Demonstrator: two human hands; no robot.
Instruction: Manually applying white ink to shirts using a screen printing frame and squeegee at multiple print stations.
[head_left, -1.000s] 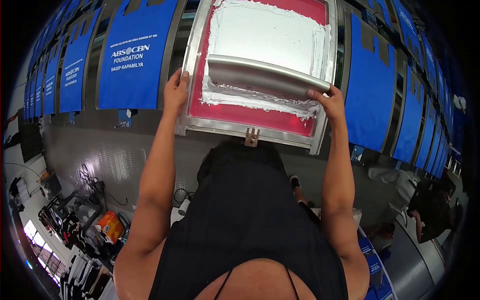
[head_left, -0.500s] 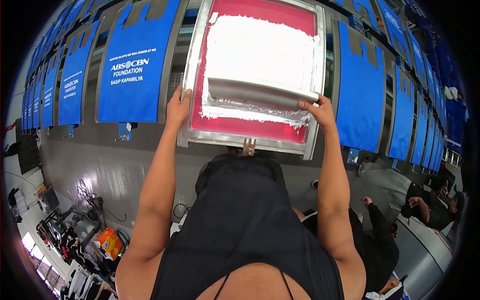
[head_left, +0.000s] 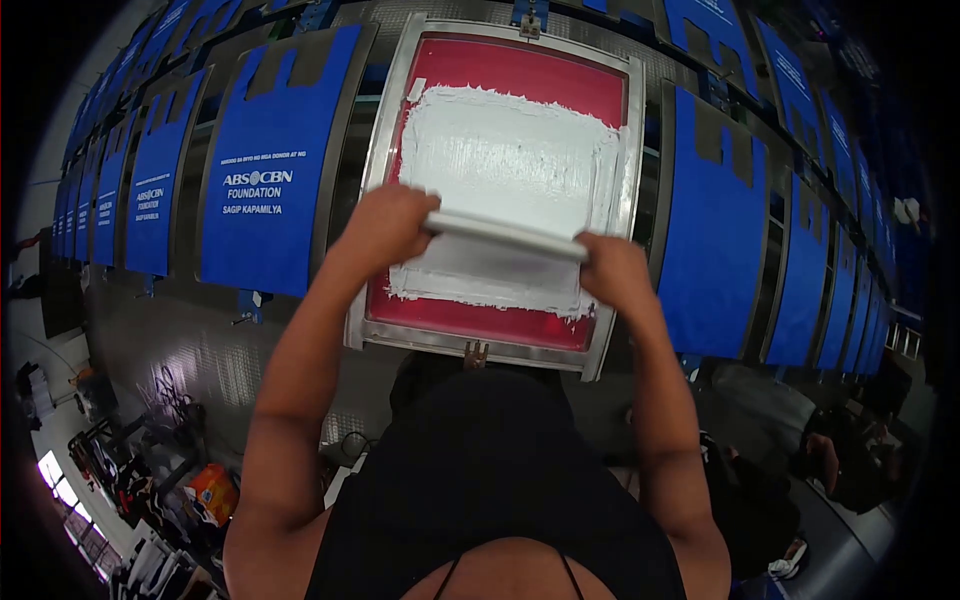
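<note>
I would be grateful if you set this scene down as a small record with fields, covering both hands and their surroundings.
Left hand: gripping the left end of the squeegee
Right hand: gripping its right end
Squeegee contact: lower edge blurred, cannot tell
Screen: red, inside a metal frame
White ink: spread over the screen's middle
Left of frame: blue panel with white print
Right of frame: another blue panel, no print visible

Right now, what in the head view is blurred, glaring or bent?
Head view, centre: the metal bar between the left hand and right hand looks smeared, likely by motion; head view, lower left: the window is blown out; head view, sides: the blue fabric pieces curve and shrink toward the rim; head view, lower right: shadow hides detail.
</note>
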